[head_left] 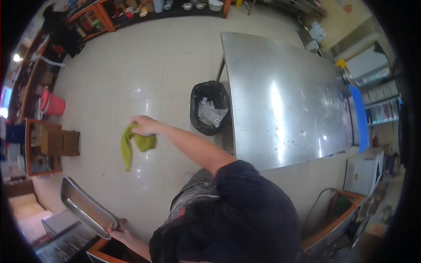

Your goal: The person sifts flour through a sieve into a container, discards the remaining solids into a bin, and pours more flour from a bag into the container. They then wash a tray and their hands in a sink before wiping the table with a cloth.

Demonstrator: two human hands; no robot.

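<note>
My right hand (144,125) is stretched out over the floor, its fingers closed on a green cloth (126,151) that hangs down in loose folds. At the lower left, my left hand (117,233) grips the near end of a rectangular metal tray (85,210). The tray is tilted, with its hollow inside facing me, and only a little of the thumb and fingers shows at its rim. The cloth and the tray are apart.
A bin with a black liner (197,120) and crumpled plastic inside stands beside a large stainless steel table (258,87) with specks on top. A red bucket (52,103) and a brown wooden box (61,142) are at the left. Loaded shelves (171,13) line the back.
</note>
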